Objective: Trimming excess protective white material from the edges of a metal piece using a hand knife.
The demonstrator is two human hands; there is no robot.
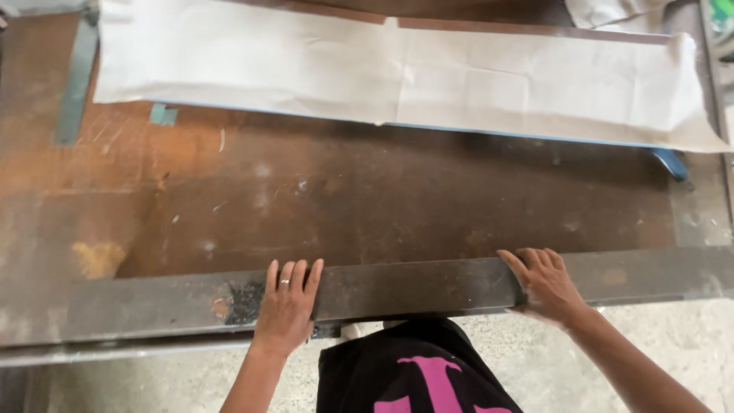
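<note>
Rusty matt metal table, creased paper (matt)

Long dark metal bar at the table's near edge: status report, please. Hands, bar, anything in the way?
Left hand, right hand flat on long dark metal bar. Bar lies along rusty brown table. White paper sheet far side, apart.

We see bare brown tabletop open between the near metal bar and the pale paper sheets, which cover the far side
</note>
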